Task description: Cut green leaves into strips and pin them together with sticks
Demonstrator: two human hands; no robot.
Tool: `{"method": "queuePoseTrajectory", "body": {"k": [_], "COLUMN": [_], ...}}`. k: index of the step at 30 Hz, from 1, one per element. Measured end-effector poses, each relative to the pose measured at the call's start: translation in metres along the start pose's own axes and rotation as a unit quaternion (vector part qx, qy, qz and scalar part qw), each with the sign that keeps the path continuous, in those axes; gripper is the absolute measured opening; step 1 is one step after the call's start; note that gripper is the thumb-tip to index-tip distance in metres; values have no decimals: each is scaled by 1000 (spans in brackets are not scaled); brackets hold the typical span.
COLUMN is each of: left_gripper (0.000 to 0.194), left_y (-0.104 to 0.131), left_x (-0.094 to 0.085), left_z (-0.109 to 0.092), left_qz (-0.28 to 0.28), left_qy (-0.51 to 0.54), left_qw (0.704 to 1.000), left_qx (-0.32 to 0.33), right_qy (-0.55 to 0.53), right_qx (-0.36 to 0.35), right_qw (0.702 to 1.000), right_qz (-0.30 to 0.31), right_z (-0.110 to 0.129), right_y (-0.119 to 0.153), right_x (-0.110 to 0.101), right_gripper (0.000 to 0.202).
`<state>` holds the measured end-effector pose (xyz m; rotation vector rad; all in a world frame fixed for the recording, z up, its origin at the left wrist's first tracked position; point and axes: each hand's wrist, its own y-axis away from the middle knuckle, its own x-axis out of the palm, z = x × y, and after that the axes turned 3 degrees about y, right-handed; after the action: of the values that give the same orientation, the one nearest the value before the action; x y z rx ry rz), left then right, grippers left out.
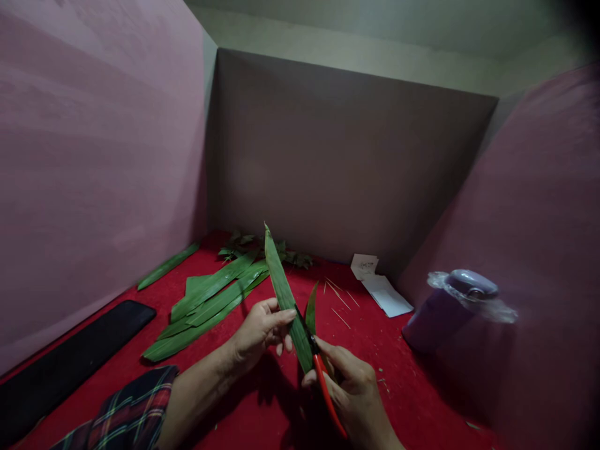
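My left hand (262,328) pinches a long green leaf (280,275) between thumb and fingers, its pointed tip angled up and away from me. Red-handled scissors (328,394) are in my right hand (354,378), their dark blades lying along the leaf's right edge. A narrow, curved leaf piece (311,307) stands up just right of the blades; whether it is still joined to the leaf I cannot tell. The lower end of the leaf is close to my right fingertips. To the left lies a pile of long green leaves (210,306) on the red cloth (239,412).
Small leafy sprigs (239,244) lie at the back. Several thin sticks (341,300) are right of centre, near white papers (387,295). A purple container with plastic wrap (440,315) stands at right. A black flat object (79,369) and a single leaf (169,265) lie at left. Walls enclose three sides.
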<state>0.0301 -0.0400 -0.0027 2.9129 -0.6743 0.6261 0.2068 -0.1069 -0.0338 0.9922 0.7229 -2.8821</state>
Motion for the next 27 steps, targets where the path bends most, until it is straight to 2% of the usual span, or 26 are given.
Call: {"method": "queuePoseTrajectory", "body": {"k": [8,14,21,27], "left_gripper": [28,28,25,24], "left_y": [-5,-4,-3,-4], "left_x": [-5,-4,-2,-3], "left_z": [0,-2,0,3], "left_qz": [-41,-60,-44,-25], "left_qy": [8,35,26,25], "left_qw": [999,997,999,999], "left_qx": [17,16,16,21], "right_qy": [22,-2,-30,-22], "right_qx": [-9,29,73,51], "right_qw": [1000,1000,997,998], "right_qz": [1,6,7,-10], "right_z": [7,14,19,19], "right_y": [-1,-2,-2,-2], "right_x": [-2,-3,-3,-2], "right_gripper": [32,39,42,43]}}
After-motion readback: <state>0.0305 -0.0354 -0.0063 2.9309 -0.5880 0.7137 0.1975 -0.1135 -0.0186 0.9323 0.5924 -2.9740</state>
